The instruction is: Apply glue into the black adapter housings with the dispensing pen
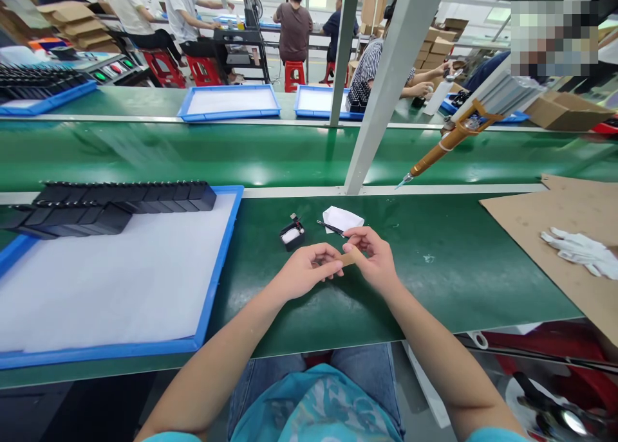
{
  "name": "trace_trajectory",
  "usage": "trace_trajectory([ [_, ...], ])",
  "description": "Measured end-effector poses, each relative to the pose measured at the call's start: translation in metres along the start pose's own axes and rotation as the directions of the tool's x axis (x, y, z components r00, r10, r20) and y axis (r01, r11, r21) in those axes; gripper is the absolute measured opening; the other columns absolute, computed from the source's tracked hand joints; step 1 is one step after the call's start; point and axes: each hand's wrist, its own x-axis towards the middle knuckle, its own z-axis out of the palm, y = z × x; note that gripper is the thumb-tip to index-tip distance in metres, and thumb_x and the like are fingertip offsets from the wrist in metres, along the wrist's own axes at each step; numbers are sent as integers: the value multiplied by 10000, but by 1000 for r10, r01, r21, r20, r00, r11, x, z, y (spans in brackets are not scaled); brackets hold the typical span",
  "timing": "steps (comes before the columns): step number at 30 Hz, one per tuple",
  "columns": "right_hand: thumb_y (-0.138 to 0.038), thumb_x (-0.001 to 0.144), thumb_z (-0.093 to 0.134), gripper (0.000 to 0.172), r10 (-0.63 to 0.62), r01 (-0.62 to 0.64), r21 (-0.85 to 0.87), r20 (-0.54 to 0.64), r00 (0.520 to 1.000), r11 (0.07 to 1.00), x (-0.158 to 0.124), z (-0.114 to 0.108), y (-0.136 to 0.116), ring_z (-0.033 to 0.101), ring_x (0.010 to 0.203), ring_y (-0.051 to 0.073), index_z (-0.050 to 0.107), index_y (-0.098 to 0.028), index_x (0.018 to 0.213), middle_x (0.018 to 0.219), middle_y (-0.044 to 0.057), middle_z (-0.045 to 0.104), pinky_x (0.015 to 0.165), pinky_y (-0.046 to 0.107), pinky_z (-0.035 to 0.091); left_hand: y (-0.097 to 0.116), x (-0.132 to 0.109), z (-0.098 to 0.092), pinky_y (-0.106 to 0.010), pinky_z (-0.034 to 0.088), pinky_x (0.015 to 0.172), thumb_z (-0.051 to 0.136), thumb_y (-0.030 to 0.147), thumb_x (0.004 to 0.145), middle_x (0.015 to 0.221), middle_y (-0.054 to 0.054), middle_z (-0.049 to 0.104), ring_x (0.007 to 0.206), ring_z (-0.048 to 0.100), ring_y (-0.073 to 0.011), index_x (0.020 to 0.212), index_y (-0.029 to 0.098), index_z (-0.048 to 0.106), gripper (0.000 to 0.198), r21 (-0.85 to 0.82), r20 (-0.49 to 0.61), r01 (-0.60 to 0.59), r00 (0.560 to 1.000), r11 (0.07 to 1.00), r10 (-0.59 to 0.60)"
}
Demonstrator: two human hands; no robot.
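Observation:
My left hand and my right hand meet over the green bench, fingers pinched. Between them is a small flat tan strip, gripped at either end; its exact kind I cannot make out. Just beyond my left hand stands a small black box with a white top face and a short cable with a plug on it. A folded white sheet lies past my right hand. Across it rests a thin black tool, its near end close to my right fingers; whether they touch it I cannot tell.
To the left, a blue-rimmed tray holds rows of black boxes. A metal post rises at the bench's back edge, beside a hanging orange screwdriver. White gloves lie on cardboard at right. Co-workers sit beyond.

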Motion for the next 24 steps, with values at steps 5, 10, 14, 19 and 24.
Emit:
trace_trajectory([
  [5, -420, 853, 602, 253, 86, -111, 160, 153, 984, 981, 0, 4, 2, 549, 566, 96, 599, -201, 981, 668, -31, 580, 523, 221, 464, -3, 1, 1, -236, 461, 623, 633, 384, 831, 803, -39, 692, 656, 584, -112, 942, 155, 628, 255, -14, 17, -8, 1000, 1000, 8],
  [10, -432, 862, 592, 280, 132, -209, 252, 292, 947, 945, 0, 6, 2, 561, 542, 88, 586, -200, 1020, 672, -38, 562, 500, 210, 468, -5, 2, 2, -231, 462, 627, 635, 367, 831, 803, -32, 692, 675, 600, -118, 923, 160, 637, 227, -27, 13, -19, 1000, 999, 20],
  [14, -425, 859, 601, 292, 142, -245, 273, 350, 926, 930, 0, 7, 1, 570, 553, 90, 578, -201, 1045, 681, -42, 549, 516, 215, 477, -5, 2, 3, -231, 459, 634, 623, 367, 840, 788, -23, 690, 698, 610, -128, 873, 163, 649, 209, -12, -10, -34, 999, 999, 33],
  [19, -443, 834, 621, 328, 113, -205, 217, 375, 920, 954, 0, 8, 1, 577, 620, 103, 570, -198, 1045, 734, -25, 571, 574, 230, 487, -9, 2, 1, -248, 464, 660, 634, 365, 829, 811, -21, 684, 688, 592, -128, 907, 160, 680, 224, 17, -26, -59, 998, 998, 60],
  [24, -457, 816, 643, 372, 62, -121, 127, 391, 918, 985, 0, 5, 1, 594, 708, 126, 568, -206, 1079, 805, 0, 612, 633, 247, 497, -12, 3, -1, -253, 466, 658, 670, 373, 798, 851, -47, 686, 701, 591, -135, 917, 146, 696, 257, 17, -18, -75, 997, 997, 76],
])
